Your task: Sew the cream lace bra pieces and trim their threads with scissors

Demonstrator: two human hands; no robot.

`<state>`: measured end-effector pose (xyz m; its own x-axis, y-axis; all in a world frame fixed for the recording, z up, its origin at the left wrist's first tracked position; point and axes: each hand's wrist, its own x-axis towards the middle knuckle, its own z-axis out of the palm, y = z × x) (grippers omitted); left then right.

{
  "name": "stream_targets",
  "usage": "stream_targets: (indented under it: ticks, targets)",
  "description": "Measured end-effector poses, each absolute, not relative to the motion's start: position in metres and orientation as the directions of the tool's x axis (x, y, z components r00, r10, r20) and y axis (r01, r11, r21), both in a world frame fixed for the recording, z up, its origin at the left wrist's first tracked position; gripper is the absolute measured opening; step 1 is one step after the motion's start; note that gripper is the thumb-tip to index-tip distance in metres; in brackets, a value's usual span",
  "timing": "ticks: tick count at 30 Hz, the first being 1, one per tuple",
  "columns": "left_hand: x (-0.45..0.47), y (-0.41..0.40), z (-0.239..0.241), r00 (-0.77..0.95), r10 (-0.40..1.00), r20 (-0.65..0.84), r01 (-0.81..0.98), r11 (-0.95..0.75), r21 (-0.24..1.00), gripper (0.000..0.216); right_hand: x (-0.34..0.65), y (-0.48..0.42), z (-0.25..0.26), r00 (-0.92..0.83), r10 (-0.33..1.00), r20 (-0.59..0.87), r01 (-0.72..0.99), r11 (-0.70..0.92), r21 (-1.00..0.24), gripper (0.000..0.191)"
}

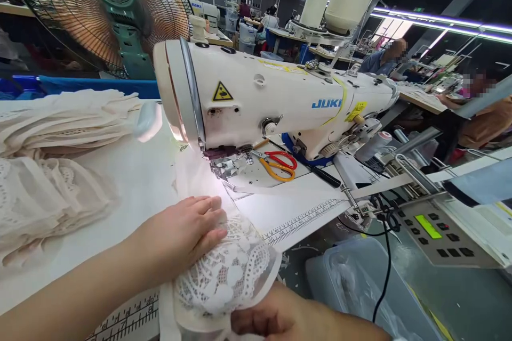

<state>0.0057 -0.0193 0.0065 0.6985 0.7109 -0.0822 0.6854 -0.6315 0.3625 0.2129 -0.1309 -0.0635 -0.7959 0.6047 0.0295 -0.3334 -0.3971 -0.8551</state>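
The left hand (192, 229) lies flat, fingers extended, on the white lace piece (226, 279), with the sewing machine (248, 90) ahead of it. The right hand (282, 311) curls at the lace's near edge; whether it grips is unclear. Scissors (269, 164) lie beyond the left hand, rightward.

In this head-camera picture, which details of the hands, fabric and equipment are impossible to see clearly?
All in the head view:
Bare right hand: fingertips, partly hidden by the white lace fabric.
White lace fabric: near end, cut off by the bottom edge.
White JUKI sewing machine: needle tip, too small and lost in bright glare.
Rectangular green display: any text, too small to read.
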Motion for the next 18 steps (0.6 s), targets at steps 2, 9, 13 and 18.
stream_targets:
  ticks: [2,9,13,18]
  targets:
    - [0.005,-0.02,0.008,0.68,0.73,-0.059,0.684,-0.604,0.408,0.063,0.21,-0.126,-0.058,-0.788,0.614,0.044,-0.367,-0.412,-0.834,0.062]
    - [0.002,-0.006,0.021,0.664,0.734,-0.143,0.703,-0.548,0.454,0.065,0.199,-0.114,-0.043,-0.747,0.65,0.138,-0.48,-0.384,-0.789,0.067]
    - [-0.002,0.006,0.013,0.649,0.744,-0.159,0.724,-0.538,0.432,0.074,0.194,-0.111,-0.043,-0.73,0.681,0.047,-0.422,-0.396,-0.815,0.081]
    - [-0.002,0.017,0.013,0.597,0.784,-0.171,0.754,-0.475,0.453,0.068,0.183,-0.097,-0.042,-0.752,0.656,-0.061,-0.293,-0.417,-0.86,0.105]
